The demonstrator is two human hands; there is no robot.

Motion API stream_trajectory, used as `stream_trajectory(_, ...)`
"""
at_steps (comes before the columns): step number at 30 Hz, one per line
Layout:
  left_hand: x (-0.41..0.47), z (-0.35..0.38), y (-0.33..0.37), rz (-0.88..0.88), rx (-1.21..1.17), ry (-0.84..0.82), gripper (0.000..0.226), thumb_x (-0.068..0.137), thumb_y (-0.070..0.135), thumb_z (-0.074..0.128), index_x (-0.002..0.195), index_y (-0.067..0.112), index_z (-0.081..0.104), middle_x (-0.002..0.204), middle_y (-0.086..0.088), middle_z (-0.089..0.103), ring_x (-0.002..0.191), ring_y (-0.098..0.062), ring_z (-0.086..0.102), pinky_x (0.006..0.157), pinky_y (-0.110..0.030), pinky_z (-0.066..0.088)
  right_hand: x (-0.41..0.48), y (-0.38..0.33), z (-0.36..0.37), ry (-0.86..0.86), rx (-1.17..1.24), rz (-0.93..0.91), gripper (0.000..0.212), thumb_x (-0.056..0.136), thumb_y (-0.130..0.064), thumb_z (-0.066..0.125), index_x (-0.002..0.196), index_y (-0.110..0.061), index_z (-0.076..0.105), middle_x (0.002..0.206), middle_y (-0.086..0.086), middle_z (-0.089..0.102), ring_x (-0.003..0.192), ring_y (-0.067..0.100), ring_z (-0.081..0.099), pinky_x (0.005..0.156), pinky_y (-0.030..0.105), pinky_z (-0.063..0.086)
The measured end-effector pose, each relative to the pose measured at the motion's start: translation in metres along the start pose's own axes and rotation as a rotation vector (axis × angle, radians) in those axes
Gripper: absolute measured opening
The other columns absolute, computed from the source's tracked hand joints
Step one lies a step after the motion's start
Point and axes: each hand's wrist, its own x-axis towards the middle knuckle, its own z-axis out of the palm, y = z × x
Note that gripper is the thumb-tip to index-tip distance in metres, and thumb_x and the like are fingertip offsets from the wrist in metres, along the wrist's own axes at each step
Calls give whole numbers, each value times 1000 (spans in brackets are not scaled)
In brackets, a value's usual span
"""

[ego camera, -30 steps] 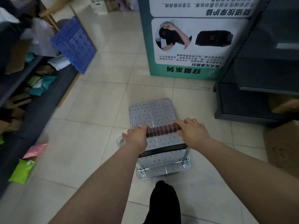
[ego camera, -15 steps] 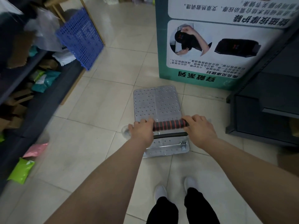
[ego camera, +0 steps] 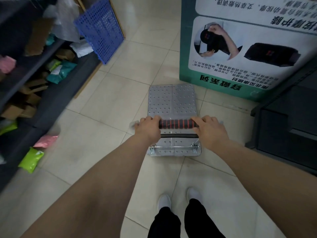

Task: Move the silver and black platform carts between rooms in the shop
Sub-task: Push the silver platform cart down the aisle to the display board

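Observation:
A silver platform cart (ego camera: 172, 100) with a perforated deck stands on the tiled floor straight ahead of me. Its handle (ego camera: 176, 124) carries a black grip with red rings. My left hand (ego camera: 148, 130) is closed around the handle's left end. My right hand (ego camera: 210, 130) is closed around its right end. The deck is bare. The cart's front edge lies close to the bottom left corner of a green and white display board (ego camera: 240, 48).
Dark shelving (ego camera: 30, 69) with parcels and cardboard boxes runs along the left; a blue perforated crate (ego camera: 101, 28) leans at its far end. Green (ego camera: 30, 159) and pink (ego camera: 45, 140) packets lie low on the left. A dark cabinet (ego camera: 288, 134) stands at the right. Tiled floor continues between crate and board.
The cart has rolled forward along the aisle with both hands on its handle, nearing the green board. The shelves on the left have slid back past me.

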Motion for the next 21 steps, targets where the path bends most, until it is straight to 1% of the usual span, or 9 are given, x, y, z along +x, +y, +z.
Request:
stream_trajectory(2,-1,-1,3,-20,12,-19,40,90,20,52,128,25,43,126,-10,52,118,-31,45,100,-49,35,0,1,-3,-19,-19,-12,35,99,-35,36,134,-35,34,120,6,54,112,28,47,93,47,40)
stream_trajectory(6,-10,-5,8,-32,-26,-7,58,89,19,53,142,27,32,138,-10,44,125,-32,40,102,-48,37,-2,-2,-9,-56,-52,-48,43,99,-35,38,141,-32,28,129,8,52,117,28,46,96,46,39)
stream_trajectory(8,-18,-8,10,-28,-61,21,62,90,18,55,145,26,28,142,-10,41,128,-32,38,102,-47,37,-3,-5,-11,-54,-46,-59,52,96,-36,42,144,-32,22,136,7,47,124,29,43,102,48,38)
stream_trajectory(10,-26,-12,10,-22,-56,47,62,90,18,56,145,26,28,143,-10,40,129,-32,38,102,-47,38,-7,-11,-15,-26,-35,-93,55,93,-39,45,142,-32,21,141,6,42,128,29,41,106,53,35)
stream_trajectory(11,-30,-14,10,-18,-40,58,61,90,19,56,145,26,29,143,-10,40,129,-32,38,102,-47,37,-9,-15,-18,-9,-37,-127,55,93,-39,47,141,-29,24,144,6,39,131,30,38,108,55,33)
stream_trajectory(13,-41,-16,7,-5,-2,72,57,90,21,56,142,25,34,142,-10,42,128,-31,39,103,-47,38,-15,-25,-24,20,-63,-225,50,94,-35,48,139,-20,32,145,8,38,134,29,36,112,50,30)
stream_trajectory(16,-62,-12,-4,-7,14,48,53,91,16,54,141,21,38,142,-10,42,131,-31,37,102,-46,40,-25,-41,-29,18,-99,-401,47,95,-32,47,138,-15,38,144,9,40,132,28,38,113,46,30)
stream_trajectory(18,-81,-4,-14,-61,24,30,52,93,16,54,141,21,38,143,-9,41,132,-31,36,102,-47,42,-30,-52,-26,-24,-144,-506,47,95,-33,46,138,-16,39,145,8,41,133,26,39,114,46,30)
stream_trajectory(21,-113,13,-33,-211,-31,10,49,95,22,52,142,21,37,144,-7,40,133,-29,34,102,-46,41,-37,-72,-17,-75,-217,-625,45,95,-37,45,135,-16,41,141,6,43,131,25,41,111,42,33)
